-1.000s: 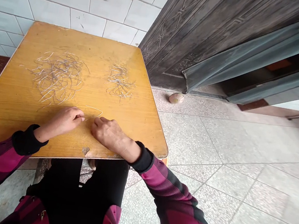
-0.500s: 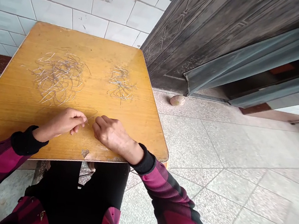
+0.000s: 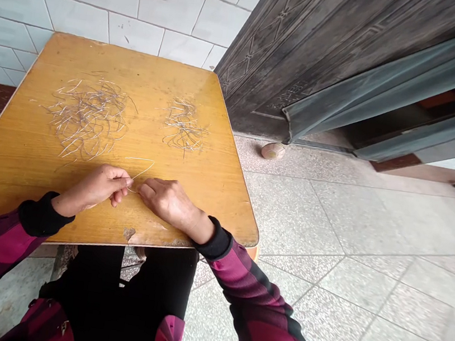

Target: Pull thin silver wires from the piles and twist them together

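**Thin silver wire (image 3: pixel 140 159) pinched in the left hand (image 3: pixel 96 186), right hand alongside**

The left hand is closed to a pinch, and as far as I can make out on my feed, the thumb and forefinger grip one end of the wire. From there the strand rises in a bent loop above and to the right of those fingers. The right hand (image 3: pixel 170 203) lies low on the tabletop, fingers extended and loosely open, with its fingertips just beside the wire. I can't tell whether they touch it, but they don't appear to grip it.

Both hands rest near the front edge of a yellow wood-veneer table (image 3: pixel 219 135), which has chipped veneer (image 3: pixel 129 233) at that edge. Farther ahead lie two loose tangles of similar wire, the larger pile (image 3: pixel 86 119) on the left and the smaller pile (image 3: pixel 183 125) on the right, well apart. Pale wall tiles (image 3: pixel 85 4) rise behind the table, a dark embossed door (image 3: pixel 295 50) stands to its right, and speckled floor tiles (image 3: pixel 326 252) run below.

Compared with a second ago, the wire has gone from lying on the table beyond the hands to being lifted in the left hand's pinch.
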Demonstrator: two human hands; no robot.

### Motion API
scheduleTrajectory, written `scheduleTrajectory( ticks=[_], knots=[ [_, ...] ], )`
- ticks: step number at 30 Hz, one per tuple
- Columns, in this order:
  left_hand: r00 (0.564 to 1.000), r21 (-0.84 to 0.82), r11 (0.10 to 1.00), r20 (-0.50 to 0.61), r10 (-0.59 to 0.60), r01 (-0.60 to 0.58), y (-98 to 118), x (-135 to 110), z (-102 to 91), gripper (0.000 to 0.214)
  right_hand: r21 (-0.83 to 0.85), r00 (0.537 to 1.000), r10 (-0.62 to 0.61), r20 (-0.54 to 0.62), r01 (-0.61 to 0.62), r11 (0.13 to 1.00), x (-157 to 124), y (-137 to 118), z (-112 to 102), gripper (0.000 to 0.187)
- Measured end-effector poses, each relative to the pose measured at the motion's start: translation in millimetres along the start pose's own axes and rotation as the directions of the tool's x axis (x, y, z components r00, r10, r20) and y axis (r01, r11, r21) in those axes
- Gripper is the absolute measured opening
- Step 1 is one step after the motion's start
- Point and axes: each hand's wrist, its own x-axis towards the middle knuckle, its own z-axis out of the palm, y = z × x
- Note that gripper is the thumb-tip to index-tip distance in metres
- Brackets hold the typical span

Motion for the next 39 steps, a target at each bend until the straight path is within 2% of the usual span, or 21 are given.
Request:
scheduleTrajectory(
  ticks=[3, 6, 14, 18, 21, 24, 26, 28, 30, 32, 35, 39],
  knots=[
    [1.0, 0.024, 1.0, -0.013, -0.016, 0.016, -0.3, 0.1, 0.4, 0.03, 0.109, 0.998, -0.015, -0.058, 0.021, 0.994, -0.8, 7.4, 4.2, 0.024],
    [1.0, 0.027, 1.0, -0.002, -0.013, 0.013, -3.2, 0.8, 0.3, 0.032, 0.141, 0.993, -0.055, -0.105, 0.069, 0.988, 1.2, 8.2, 6.1, 0.025],
    [0.997, -0.002, 1.0, 0.083, 0.004, -0.003, -7.4, 2.5, -1.3, 0.035, 0.005, 0.984, -0.111, -0.138, 0.113, 0.994, 5.0, 5.3, 11.7, 0.025],
    [0.996, -0.052, 0.999, 0.085, 0.017, -0.013, -10.2, 3.7, -1.3, 0.035, 0.017, 0.984, -0.082, -0.159, 0.086, 0.996, 4.3, 6.7, 11.9, 0.023],
    [0.996, -0.05, 0.996, 0.039, 0.082, -0.08, -11.5, 4.6, -0.6, 0.034, 0.081, 0.983, -0.029, -0.183, 0.044, 0.996, 3.4, 8.0, 10.6, 0.023],
    [0.973, 0.089, 0.974, -0.081, 0.215, -0.208, -12.5, 5.0, -1.2, 0.023, 0.112, 0.981, 0.024, -0.191, -0.003, 0.994, 2.5, 9.3, 9.7, 0.025],
    [0.931, 0.238, 0.923, -0.136, 0.339, -0.301, -13.3, 5.0, -2.6, 0.019, 0.12, 0.981, 0.062, -0.185, -0.04, 0.992, 2.2, 10.1, 10.4, 0.025],
    [0.862, 0.431, 0.807, -0.117, 0.494, -0.404, -14.2, 5.0, -4.3, 0.018, 0.157, 0.981, 0.101, -0.165, -0.075, 0.985, 2.0, 10.6, 12.7, 0.024],
    [0.784, 0.613, 0.627, -0.019, 0.62, -0.481, -15.5, 5.4, -5.8, 0.013, 0.223, 0.979, 0.142, -0.146, -0.107, 0.969, 2.1, 10.8, 16.4, 0.021],
    [0.734, 0.717, 0.466, 0.095, 0.672, -0.519, -17.4, 6.4, -6.8, 0.015, 0.285, 0.973, 0.183, -0.14, -0.138, 0.949, 2.3, 10.4, 20.7, 0.019],
    [0.708, 0.757, 0.357, 0.192, 0.679, -0.548, -20.7, 8.5, -7.4, 0.02, 0.341, 0.967, 0.216, -0.137, -0.159, 0.927, 3.3, 9.0, 25.7, 0.018],
    [0.711, 0.759, 0.355, 0.194, 0.676, -0.545, -21.7, 10.1, -7.1, 0.021, 0.395, 0.965, 0.22, -0.14, -0.149, 0.907, 4.4, 8.5, 28.5, 0.021]
  ],
)
